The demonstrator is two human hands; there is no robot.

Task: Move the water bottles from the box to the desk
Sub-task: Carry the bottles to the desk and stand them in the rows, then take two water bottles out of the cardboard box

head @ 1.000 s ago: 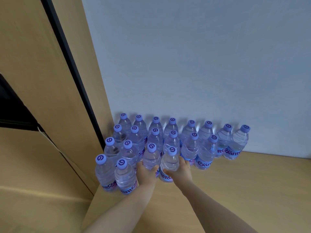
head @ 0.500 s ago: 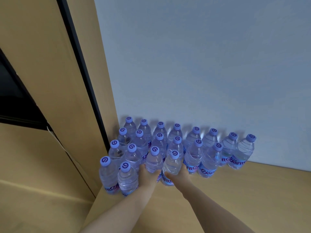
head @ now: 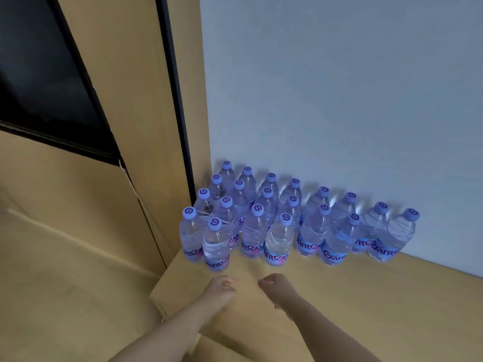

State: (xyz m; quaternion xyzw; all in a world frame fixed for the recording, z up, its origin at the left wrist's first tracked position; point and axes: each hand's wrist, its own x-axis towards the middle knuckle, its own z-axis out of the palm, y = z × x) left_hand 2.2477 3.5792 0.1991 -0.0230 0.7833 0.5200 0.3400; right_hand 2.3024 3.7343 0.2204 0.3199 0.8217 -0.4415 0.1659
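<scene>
My left hand [head: 220, 288] and my right hand [head: 277, 287] are both above the desk [head: 366, 296], a little in front of the water bottles [head: 287, 220], and neither one touches a bottle. The fingers of both hands are loosely curled and they hold nothing. The two hands are near each other, with a small gap between them.

The bottles stand upright on the desk in a tight group, pushed into the corner where the pale wall [head: 339, 100] meets a wooden panel [head: 136, 100] with a dark edge. They have purple caps and blue and pink labels. The back row goes along the wall to the right, and more rows stand in front of it on the left side. The two bottles nearest to my hands are the bottle [head: 251, 232] in front of my left hand and the bottle [head: 279, 239] in front of my right hand. They stand side by side.
</scene>
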